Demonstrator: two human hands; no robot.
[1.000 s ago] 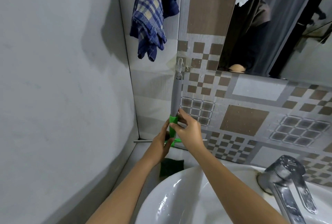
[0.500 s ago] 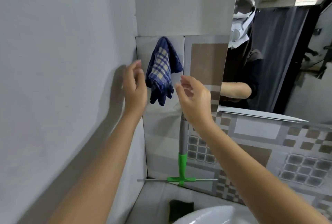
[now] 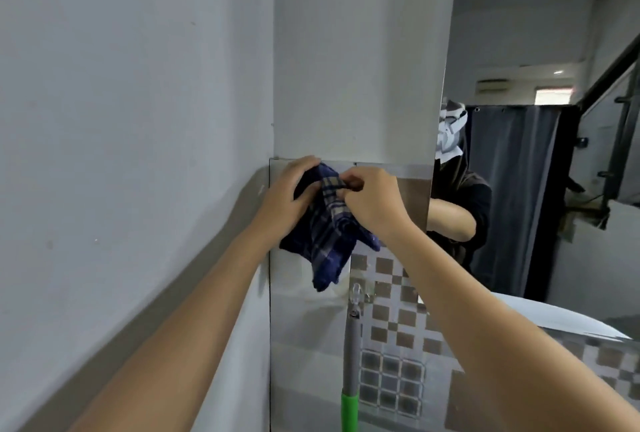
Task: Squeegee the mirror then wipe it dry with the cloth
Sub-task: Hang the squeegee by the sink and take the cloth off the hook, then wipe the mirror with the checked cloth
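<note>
A blue checked cloth [image 3: 327,234] hangs against the tiled wall near the corner. My left hand [image 3: 285,198] grips its upper left part. My right hand [image 3: 372,201] pinches its top from the right. The mirror [image 3: 540,120] fills the wall to the right and reflects a person in dark clothes. Below the cloth the squeegee [image 3: 350,362] hangs from a clear wall hook [image 3: 356,295]; its handle is grey above and green lower down. The blade is out of frame.
A plain grey wall [image 3: 121,120] stands close on the left and meets the tiled wall [image 3: 391,345] in a corner. The white rim of the sink [image 3: 571,319] shows at the right below the mirror.
Both hands left the squeegee on its hook, rose to the cloth and closed on it. The camera tilted upward, so the sink and tap dropped out of view.
</note>
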